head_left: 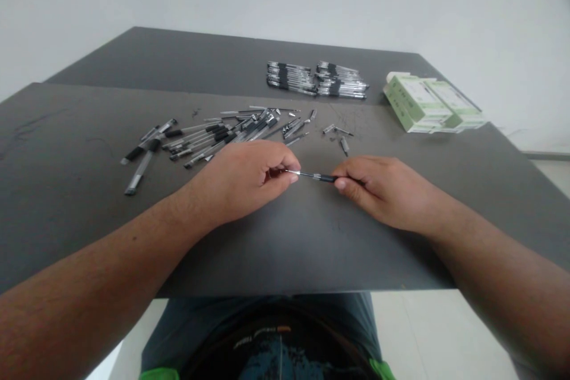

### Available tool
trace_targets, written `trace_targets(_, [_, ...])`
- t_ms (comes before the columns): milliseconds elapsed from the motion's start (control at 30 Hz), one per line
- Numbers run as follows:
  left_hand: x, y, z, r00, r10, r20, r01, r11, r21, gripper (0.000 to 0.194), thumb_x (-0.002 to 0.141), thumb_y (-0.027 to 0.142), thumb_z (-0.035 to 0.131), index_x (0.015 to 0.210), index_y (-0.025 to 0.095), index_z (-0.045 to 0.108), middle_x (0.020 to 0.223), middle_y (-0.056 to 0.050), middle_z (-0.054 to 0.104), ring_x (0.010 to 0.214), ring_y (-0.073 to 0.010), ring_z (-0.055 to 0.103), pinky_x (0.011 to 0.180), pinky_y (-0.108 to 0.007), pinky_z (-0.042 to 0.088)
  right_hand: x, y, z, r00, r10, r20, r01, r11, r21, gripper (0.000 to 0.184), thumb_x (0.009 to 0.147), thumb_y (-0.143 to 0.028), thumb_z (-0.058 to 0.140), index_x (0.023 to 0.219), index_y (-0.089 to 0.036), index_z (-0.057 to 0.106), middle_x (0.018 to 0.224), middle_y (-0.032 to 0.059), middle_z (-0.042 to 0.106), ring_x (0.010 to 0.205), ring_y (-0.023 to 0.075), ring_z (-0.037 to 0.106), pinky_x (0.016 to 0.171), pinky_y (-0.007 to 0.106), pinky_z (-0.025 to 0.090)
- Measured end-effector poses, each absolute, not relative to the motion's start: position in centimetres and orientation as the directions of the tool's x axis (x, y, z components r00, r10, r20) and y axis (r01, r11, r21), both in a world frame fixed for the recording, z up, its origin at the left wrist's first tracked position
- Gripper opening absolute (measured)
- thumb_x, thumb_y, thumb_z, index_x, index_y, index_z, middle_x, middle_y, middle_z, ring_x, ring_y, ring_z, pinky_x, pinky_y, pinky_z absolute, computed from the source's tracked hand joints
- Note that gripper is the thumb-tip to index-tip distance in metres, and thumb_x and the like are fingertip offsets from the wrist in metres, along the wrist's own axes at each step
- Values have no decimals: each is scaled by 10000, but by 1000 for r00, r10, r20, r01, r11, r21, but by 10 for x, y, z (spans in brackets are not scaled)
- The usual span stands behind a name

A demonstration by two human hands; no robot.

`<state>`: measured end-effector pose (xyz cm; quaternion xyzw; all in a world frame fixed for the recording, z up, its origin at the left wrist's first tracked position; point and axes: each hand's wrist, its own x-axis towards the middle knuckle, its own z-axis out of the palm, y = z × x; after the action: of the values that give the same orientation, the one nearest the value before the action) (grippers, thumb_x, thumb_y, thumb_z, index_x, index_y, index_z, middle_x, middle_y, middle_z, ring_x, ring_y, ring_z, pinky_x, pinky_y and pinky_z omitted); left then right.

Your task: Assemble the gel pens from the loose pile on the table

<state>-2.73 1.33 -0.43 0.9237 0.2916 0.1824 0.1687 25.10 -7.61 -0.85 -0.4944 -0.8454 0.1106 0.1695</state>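
A slim black and clear pen (317, 176) lies level between my two hands, just above the dark grey table (71, 148). My left hand (247, 178) pinches its metal tip end with closed fingers. My right hand (385, 190) grips the black grip end, and the pen's rear is hidden inside this hand. Both forearms rest on the table's near part.
A loose pile of pens and pen parts (209, 136) is scattered behind my left hand. Small loose parts (341, 136) lie behind the held pen. Two neat stacks of pens (316, 79) sit farther back. Green and white boxes (430, 104) stand at the right.
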Motion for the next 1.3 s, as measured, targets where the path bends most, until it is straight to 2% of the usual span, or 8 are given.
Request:
trace_targets(167, [-35,26,0,762,613,208,534,-777,334,220,975,352,628,1014,257,823,930,-13,817,879,-207,737,796,-327,482,253,-75,-8,-409,903,132,836,428,-344,262,1122,-355,516,1064,-216,731,910,54,783,816,221,737,749,336,510])
trace_targets(400, [-35,27,1,764,610,210,532,-780,330,209,960,355,641,997,253,820,865,-5,802,827,-195,730,778,-310,484,253,-74,-8,-392,914,102,852,402,-336,253,1113,-349,521,1061,-221,733,923,62,796,823,228,744,752,341,513])
trace_targets(600, [-38,27,4,752,626,206,529,-759,379,193,957,356,655,984,247,812,845,10,795,778,-172,718,770,-297,498,256,-73,-8,-390,915,99,856,400,-326,265,1114,-356,516,1061,-227,741,914,62,794,817,232,741,745,336,498])
trace_targets(833, [-42,31,3,679,673,294,511,-721,468,134,949,335,683,974,244,778,868,8,798,807,-186,737,783,-324,541,264,-70,-3,-367,923,112,868,383,-317,280,1099,-372,515,1049,-222,747,883,59,784,772,224,714,709,332,470])
trace_targets(933, [-45,35,1,657,686,313,479,-700,530,109,946,338,703,966,251,765,981,-17,834,901,-217,776,811,-348,582,265,-68,-3,-365,926,98,872,377,-312,285,1098,-373,511,1042,-222,746,881,61,785,763,223,710,711,334,476])
trace_targets(1100, [-49,37,2,664,654,362,318,-685,655,77,930,316,735,938,241,749,1288,-66,825,1221,-260,777,936,-369,617,265,-67,-5,-386,915,117,863,403,-305,278,1098,-368,514,1024,-226,741,879,58,790,753,217,713,704,330,482])
trace_targets(1200, [-45,35,0,742,586,325,322,-737,594,110,923,326,719,946,230,767,1312,-75,818,1208,-254,775,898,-350,616,263,-67,-5,-387,917,98,865,397,-308,264,1092,-357,521,1036,-229,745,897,62,801,772,223,728,727,336,501])
trace_targets(1300, [-38,31,-7,822,498,274,316,-801,508,127,938,306,674,945,219,766,1249,-68,832,1152,-223,780,889,-319,599,261,-67,-5,-398,914,77,864,402,-303,264,1093,-349,517,1039,-229,746,910,67,805,792,230,737,747,342,511])
